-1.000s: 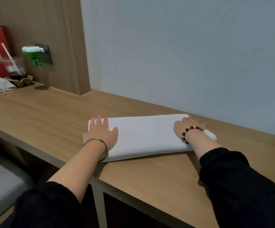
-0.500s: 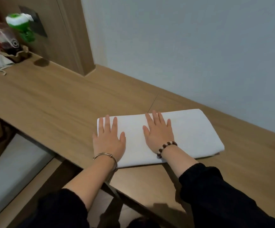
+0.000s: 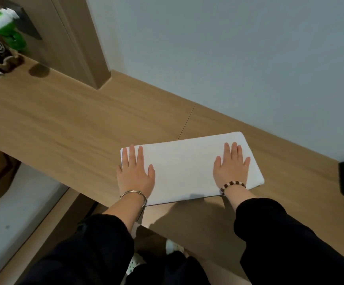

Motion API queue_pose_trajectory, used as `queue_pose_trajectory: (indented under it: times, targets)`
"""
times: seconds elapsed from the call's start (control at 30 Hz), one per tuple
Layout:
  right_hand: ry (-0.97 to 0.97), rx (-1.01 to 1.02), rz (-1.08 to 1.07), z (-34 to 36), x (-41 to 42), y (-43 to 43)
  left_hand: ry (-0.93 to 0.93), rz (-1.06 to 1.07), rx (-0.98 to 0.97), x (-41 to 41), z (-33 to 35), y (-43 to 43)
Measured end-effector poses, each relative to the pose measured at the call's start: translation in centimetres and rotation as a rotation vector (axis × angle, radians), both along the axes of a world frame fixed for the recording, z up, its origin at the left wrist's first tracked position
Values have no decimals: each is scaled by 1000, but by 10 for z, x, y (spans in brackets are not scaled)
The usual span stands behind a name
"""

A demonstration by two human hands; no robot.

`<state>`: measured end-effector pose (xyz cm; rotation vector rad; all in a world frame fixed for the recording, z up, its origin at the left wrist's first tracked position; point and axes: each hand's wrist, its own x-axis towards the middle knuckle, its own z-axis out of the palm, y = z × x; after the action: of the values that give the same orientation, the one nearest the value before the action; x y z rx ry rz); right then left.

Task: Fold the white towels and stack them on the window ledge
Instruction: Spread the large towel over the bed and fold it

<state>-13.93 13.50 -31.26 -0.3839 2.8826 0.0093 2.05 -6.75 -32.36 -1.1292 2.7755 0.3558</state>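
Flat right hand (image 3: 231, 169) has slid from the middle to the right end of the folded white rectangular towel (image 3: 187, 167); flat left hand (image 3: 135, 173) stays pressing its left end, smoothing before the next fold.

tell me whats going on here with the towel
A person is working on one folded white towel that lies as a long rectangle on the wooden ledge by the wall. The left hand presses flat on its left end and the right hand presses flat near its right end, fingers straight. No stack of towels is in view.
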Motion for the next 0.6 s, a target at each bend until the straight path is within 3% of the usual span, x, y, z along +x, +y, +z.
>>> queue_pose_trajectory:
  times: [0.13, 0.27, 0.43, 0.6]
  targets:
    - [-54, 4, 6, 3, -3, -2, -107, -32, -48, -3, 10, 2]
    - [-91, -25, 163, 20, -19, -7, -178, -251, -116, -11, 30, -11]
    - [-271, -37, 658, 35, -55, -44, -203, -442, 69, -57, 41, -23]
    - [-471, 84, 756, 34, -84, -76, -275, -402, 306, -90, 44, -34]
